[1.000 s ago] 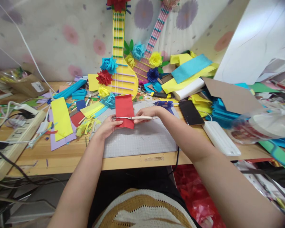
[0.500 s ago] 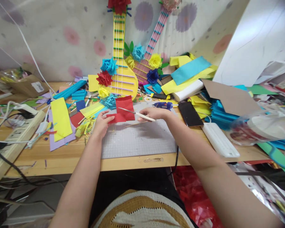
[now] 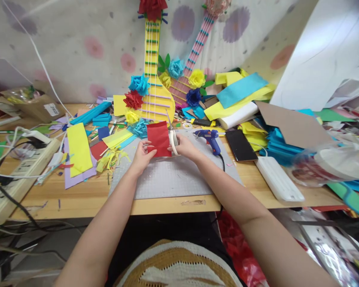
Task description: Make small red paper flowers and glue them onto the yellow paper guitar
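A red piece of paper (image 3: 158, 137) is held up over the grey cutting mat (image 3: 173, 183). My left hand (image 3: 143, 156) pinches its lower left edge between thumb and fingers. White-handled scissors (image 3: 174, 142) are in my right hand (image 3: 184, 146), their blades pointing up and away beside the paper's right edge. The right fingertips also touch the paper's lower right side. Just right of this hand, a blue glue gun (image 3: 210, 140) lies on the mat.
Behind the mat lean a yellow paper instrument (image 3: 158, 95) and a pink one (image 3: 179, 87) with paper flowers. A black phone (image 3: 241, 145) and a white power bank (image 3: 279, 178) lie right. Yellow paper (image 3: 79, 149) and a power strip (image 3: 26, 179) are left.
The red paper, earlier in an L-shaped spread, now shows as one rectangle. The scissors turned from pointing left to pointing up, and my right hand moved to the paper's edge.
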`<state>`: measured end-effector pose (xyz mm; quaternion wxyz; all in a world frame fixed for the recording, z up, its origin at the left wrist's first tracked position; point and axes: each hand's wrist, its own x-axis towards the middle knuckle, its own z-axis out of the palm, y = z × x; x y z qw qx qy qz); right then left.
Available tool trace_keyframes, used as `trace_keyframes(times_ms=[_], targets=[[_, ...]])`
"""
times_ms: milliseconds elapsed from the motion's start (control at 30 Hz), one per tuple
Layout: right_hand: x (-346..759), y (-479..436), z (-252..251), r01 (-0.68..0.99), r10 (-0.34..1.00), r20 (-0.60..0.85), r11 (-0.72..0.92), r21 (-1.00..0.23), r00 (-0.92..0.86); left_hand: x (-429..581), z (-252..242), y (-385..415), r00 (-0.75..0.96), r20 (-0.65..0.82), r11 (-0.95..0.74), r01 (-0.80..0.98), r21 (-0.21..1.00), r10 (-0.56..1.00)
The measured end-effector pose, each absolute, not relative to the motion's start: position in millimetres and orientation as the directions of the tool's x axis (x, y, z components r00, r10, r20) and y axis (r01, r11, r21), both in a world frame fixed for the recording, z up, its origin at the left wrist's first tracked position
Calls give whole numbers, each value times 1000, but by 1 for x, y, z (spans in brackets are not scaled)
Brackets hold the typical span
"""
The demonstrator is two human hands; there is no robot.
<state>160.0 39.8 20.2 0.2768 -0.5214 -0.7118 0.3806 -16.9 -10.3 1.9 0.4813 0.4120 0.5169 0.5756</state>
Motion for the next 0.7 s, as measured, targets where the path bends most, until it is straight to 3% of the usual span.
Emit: trace_keyframes(times_ms=[167,333,400,533,700], targets=[[156,46,25,712,974,13,175,-680,-227,-23,-3,-3,-324,-59,66,12,998,944],[147,56,23,793,973,-11,179,-583,-228,-28,-4,3,-405,60,150,466,872,912],[145,60,21,799,972,-31,173,-576,-233,-30,1,6,-414,76,180,546,818,907],[145,65,16,787,972,-72,135,-602,-222,-37,8,17,-427,71,167,496,852,901],[148,66,14,759,976,-97,87,-645,-195,-42,1,27,-345,-81,184,278,943,935]])
